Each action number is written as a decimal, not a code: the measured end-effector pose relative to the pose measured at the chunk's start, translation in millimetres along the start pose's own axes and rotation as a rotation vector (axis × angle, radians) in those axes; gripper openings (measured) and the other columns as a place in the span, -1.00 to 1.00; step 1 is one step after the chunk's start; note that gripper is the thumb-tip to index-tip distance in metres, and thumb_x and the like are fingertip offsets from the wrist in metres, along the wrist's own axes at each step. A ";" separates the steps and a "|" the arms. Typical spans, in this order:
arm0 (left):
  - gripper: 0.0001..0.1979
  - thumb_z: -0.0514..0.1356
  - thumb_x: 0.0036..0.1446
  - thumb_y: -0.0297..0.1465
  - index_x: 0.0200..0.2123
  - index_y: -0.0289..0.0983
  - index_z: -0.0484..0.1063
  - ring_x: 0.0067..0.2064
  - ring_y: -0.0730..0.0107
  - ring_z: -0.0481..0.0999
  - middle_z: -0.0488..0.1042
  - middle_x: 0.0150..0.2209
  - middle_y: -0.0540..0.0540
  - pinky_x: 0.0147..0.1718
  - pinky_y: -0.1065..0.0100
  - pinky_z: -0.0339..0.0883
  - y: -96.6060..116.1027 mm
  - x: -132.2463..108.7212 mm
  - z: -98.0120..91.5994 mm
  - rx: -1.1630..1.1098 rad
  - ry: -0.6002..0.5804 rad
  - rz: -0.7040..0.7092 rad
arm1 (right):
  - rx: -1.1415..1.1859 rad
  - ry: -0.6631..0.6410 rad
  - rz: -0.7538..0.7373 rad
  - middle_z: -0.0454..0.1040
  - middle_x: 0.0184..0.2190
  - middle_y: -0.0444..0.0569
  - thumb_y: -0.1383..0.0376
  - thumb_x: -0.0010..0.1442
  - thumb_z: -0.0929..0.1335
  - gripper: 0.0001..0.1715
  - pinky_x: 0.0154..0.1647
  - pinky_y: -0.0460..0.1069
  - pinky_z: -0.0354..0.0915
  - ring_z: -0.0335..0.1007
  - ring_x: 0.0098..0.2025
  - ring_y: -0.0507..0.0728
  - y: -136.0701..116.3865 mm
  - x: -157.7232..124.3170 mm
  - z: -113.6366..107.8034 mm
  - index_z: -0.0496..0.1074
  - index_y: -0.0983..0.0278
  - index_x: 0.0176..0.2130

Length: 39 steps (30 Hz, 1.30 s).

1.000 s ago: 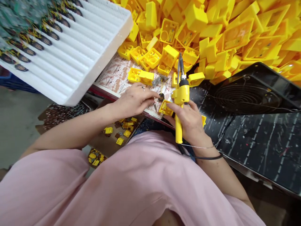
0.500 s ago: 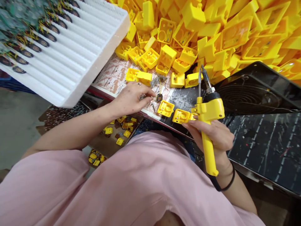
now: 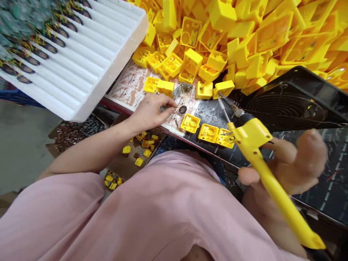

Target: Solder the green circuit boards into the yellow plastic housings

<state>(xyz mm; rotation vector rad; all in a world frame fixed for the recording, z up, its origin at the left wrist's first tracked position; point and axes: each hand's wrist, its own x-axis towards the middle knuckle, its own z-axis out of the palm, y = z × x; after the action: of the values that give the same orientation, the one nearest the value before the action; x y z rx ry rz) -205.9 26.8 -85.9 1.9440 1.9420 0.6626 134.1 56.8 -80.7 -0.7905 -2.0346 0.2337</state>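
The speaker (image 3: 182,109) is not yet inside the yellow case (image 3: 190,123), left hand (image 3: 152,113) pinching wires (image 3: 177,108), right hand (image 3: 288,170) loosely holding a soldering iron (image 3: 261,165).

Your workbench (image 3: 337,199) bore a black fan (image 3: 288,101); behind it lay heaped yellow housings (image 3: 255,63), left of it open cases (image 3: 208,133) and a black disc (image 3: 183,109).

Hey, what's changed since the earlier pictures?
The right hand moved right and back toward the body, its fingers coming away from the open yellow case. The soldering iron moved along, now leaning further left. The left hand stayed beside the round black part.
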 end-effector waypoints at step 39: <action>-0.74 0.23 0.17 -0.26 -0.20 -0.28 0.61 -0.19 0.31 0.64 0.68 -0.24 -0.10 -0.06 0.30 0.53 -1.2 6.1 24.3 -0.480 0.086 -0.157 | 0.206 0.345 0.226 0.65 -0.28 0.00 0.07 0.25 0.52 -0.59 -0.51 -0.01 0.34 0.49 -0.45 0.11 1.6 -2.9 26.0 0.67 0.11 0.05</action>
<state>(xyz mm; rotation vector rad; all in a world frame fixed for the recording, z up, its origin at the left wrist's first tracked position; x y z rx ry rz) -194.3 35.3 -106.4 1.4775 1.7533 1.0652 114.8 59.8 -98.2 -0.8649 -1.5710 0.3992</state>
